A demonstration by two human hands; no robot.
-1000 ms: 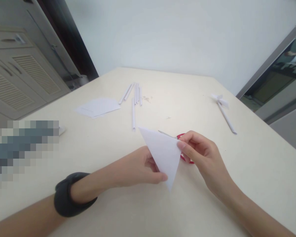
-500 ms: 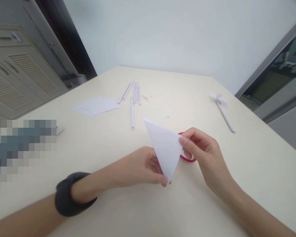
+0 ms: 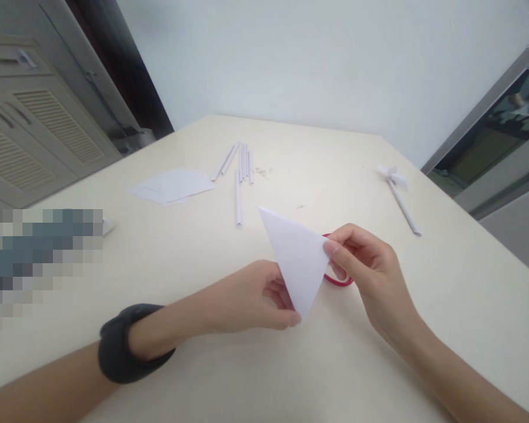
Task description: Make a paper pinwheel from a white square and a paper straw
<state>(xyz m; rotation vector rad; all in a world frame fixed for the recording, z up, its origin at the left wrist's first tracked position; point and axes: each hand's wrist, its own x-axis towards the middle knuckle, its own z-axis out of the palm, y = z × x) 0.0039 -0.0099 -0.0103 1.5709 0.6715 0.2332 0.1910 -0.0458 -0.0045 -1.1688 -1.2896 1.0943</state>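
Note:
A white sheet of paper folded into a triangle (image 3: 293,252) is held up above the table between both hands. My left hand (image 3: 260,296), with a black band on its wrist, pinches the lower corner between thumb and fingers. At the upper right corner, the thumb and fingers of my right hand (image 3: 365,258) are closed on the paper. Red loops, apparently scissor handles (image 3: 340,282), lie on the table behind the right fingers; the rest is hidden by the paper and hand.
Several white paper tubes (image 3: 238,200) lie near the table's middle, with small scraps (image 3: 261,173) beside them. Left of these is a stack of white paper sheets (image 3: 183,187). A paper pinwheel on a paper stick (image 3: 404,205) lies at right. A wall (image 3: 317,64) rises behind the table (image 3: 317,376).
The view has shifted slightly. The folded paper and both hands have moved very little, and both hands still hold the paper at the same corners.

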